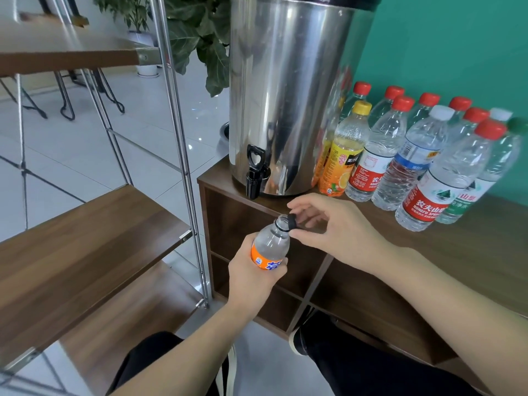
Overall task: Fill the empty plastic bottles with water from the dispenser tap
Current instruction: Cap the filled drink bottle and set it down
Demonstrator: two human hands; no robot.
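My left hand [253, 274] grips a clear plastic bottle with an orange label [270, 247], tilted with its open mouth pointing up and right. My right hand [328, 227] pinches a black cap [292, 219] right beside the bottle's mouth, off the neck. The steel water dispenser [288, 90] stands on the brown cabinet [471, 252], and its black tap [255, 170] hangs over the cabinet's left edge, above and slightly left of the bottle.
Several capped plastic bottles [414, 155] stand in a cluster right of the dispenser, against the green wall. A metal rack with wooden shelves [85, 241] stands to the left. A potted plant [200, 44] is behind. My legs are below.
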